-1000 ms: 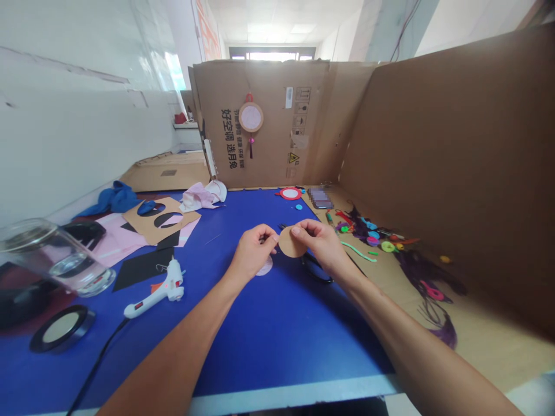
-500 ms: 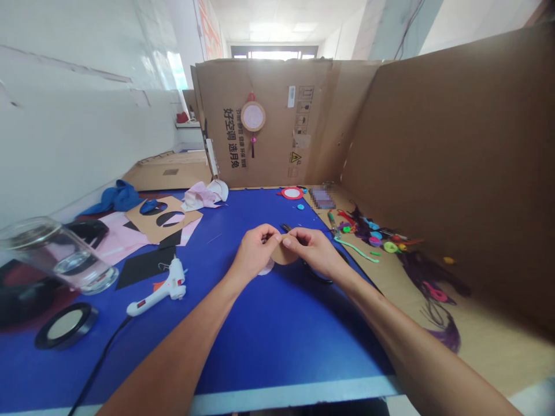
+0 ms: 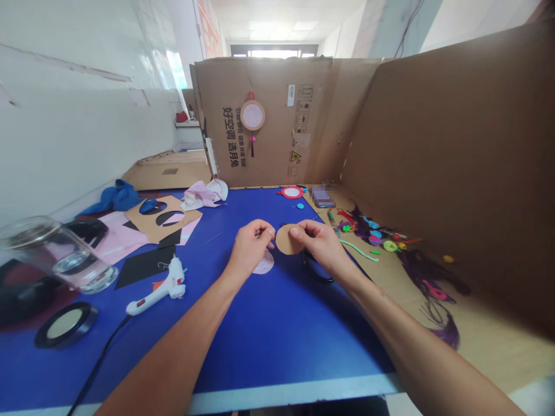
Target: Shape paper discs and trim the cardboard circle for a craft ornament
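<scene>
A round brown cardboard disc (image 3: 288, 241) is pinched at its right edge between the thumb and fingers of my right hand (image 3: 318, 242). My left hand (image 3: 254, 245) is closed in a pinch just left of the disc, slightly apart from it; what its fingertips hold, if anything, is too small to make out. Below my left hand a pale pinkish round piece (image 3: 264, 264) lies on the blue table, partly covered by the hand. Black-handled scissors (image 3: 319, 274) lie partly hidden under my right hand and wrist.
To the left lie a white hot glue gun (image 3: 162, 287), black sheet (image 3: 145, 267), cut-out cardboard (image 3: 145, 222), a glass jar (image 3: 65, 260) and a round lid (image 3: 67, 326). Beads, cords and purple tassels (image 3: 446, 335) spread on the right. Cardboard walls (image 3: 277, 127) stand behind and right.
My left hand has come away from the cardboard disc, moving slightly left. The disc now stays in my right hand alone, and more of it and of the pale round piece shows.
</scene>
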A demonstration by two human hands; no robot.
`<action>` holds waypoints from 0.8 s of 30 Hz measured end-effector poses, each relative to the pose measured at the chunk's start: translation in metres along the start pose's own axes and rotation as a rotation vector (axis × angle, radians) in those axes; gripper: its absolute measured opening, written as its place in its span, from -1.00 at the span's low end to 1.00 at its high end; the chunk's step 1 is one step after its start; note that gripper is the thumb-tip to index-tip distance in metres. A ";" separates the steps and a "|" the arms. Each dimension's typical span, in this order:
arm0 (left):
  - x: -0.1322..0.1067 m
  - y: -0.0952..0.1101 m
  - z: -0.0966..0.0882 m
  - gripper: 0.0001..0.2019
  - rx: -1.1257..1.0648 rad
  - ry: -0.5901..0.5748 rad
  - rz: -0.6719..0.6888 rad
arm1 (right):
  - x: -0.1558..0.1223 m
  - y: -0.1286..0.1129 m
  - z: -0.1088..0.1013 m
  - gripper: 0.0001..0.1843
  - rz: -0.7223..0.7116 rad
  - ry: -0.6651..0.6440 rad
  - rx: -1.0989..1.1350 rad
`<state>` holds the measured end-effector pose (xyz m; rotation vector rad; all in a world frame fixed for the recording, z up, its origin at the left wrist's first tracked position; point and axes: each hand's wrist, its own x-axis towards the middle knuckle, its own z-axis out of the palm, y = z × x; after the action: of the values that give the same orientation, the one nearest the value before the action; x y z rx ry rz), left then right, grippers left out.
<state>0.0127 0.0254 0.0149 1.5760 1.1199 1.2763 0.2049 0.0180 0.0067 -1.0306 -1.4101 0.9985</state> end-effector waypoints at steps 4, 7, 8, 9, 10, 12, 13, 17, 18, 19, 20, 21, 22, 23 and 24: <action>-0.002 0.001 0.003 -0.81 -0.015 -0.040 -0.014 | 0.000 0.000 0.000 -0.62 -0.006 -0.010 0.006; -0.002 0.000 0.004 -0.82 0.007 -0.064 -0.020 | 0.000 0.001 0.000 -0.60 -0.007 -0.026 0.004; -0.002 -0.001 0.004 -0.82 0.021 -0.049 -0.016 | 0.000 0.001 0.000 -0.60 -0.001 -0.048 0.000; -0.002 -0.001 0.003 -0.82 0.032 -0.032 -0.009 | -0.001 0.001 0.001 -0.60 0.005 -0.075 -0.011; -0.002 -0.001 0.003 -0.82 0.043 -0.022 0.001 | -0.001 0.000 0.001 -0.60 0.009 -0.107 -0.027; -0.002 -0.001 0.002 -0.82 0.063 -0.039 0.026 | -0.002 -0.001 0.001 -0.61 0.010 -0.163 -0.069; -0.002 0.000 0.002 -0.83 0.072 -0.062 0.037 | -0.002 -0.001 0.002 -0.62 0.006 -0.179 -0.090; -0.004 0.001 0.003 -0.83 0.074 -0.115 0.046 | -0.002 0.000 0.002 -0.66 -0.011 -0.153 -0.102; -0.004 0.001 0.003 -0.83 0.063 -0.113 0.038 | -0.002 0.001 0.002 -0.65 -0.010 -0.127 -0.084; -0.003 0.001 0.003 -0.83 0.051 -0.109 0.027 | -0.001 0.002 0.002 -0.65 -0.007 -0.100 -0.062; -0.003 0.001 0.003 -0.84 0.041 -0.105 0.015 | -0.001 0.003 0.001 -0.65 -0.002 -0.075 -0.042; -0.003 0.000 0.003 -0.84 0.033 -0.099 0.003 | 0.000 0.004 0.000 -0.65 0.001 -0.051 -0.025; -0.002 0.000 0.003 -0.85 0.028 -0.094 -0.008 | 0.000 0.005 0.000 -0.66 0.000 -0.030 -0.015; -0.002 -0.001 0.002 -0.85 0.022 -0.086 -0.017 | 0.001 0.006 -0.001 -0.66 -0.004 -0.012 -0.010; -0.002 -0.001 0.002 -0.85 0.015 -0.075 -0.023 | 0.002 0.006 -0.002 -0.66 -0.011 0.005 -0.008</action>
<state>0.0148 0.0238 0.0130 1.6046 1.1000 1.1865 0.2073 0.0213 0.0015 -1.0296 -1.4147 0.9825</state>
